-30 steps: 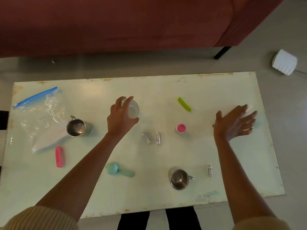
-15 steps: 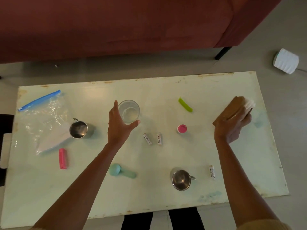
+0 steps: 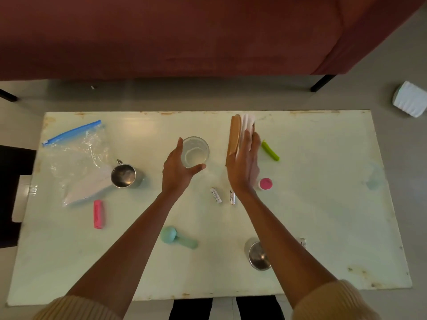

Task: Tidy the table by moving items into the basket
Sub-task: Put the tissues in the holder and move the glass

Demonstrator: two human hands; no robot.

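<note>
My right hand (image 3: 246, 162) holds a wooden brush with white bristles (image 3: 235, 135) on its edge above the table's middle, fingers flat along the bristle side. My left hand (image 3: 178, 168) cups a clear glass (image 3: 195, 151) standing on the pale table (image 3: 323, 204), thumb and fingers curved around its near side. On the table lie a green clip (image 3: 270, 150), a pink cap (image 3: 265, 183), two batteries (image 3: 216, 194) (image 3: 232, 197), a pink clip (image 3: 98, 214), a teal scoop (image 3: 178, 237) and two steel cups (image 3: 123, 176) (image 3: 257, 255). No basket is in view.
A zip bag with a blue seal (image 3: 78, 155) lies at the table's left end. A third battery (image 3: 303, 243) peeks out beside my right forearm. A dark red sofa (image 3: 184, 35) runs behind the table. A white ribbed object (image 3: 410, 99) sits on the floor at right.
My right hand picked up the brush at the table's right end and carried it left to the middle. My left hand shifted from over the glass to cupping its near side.
</note>
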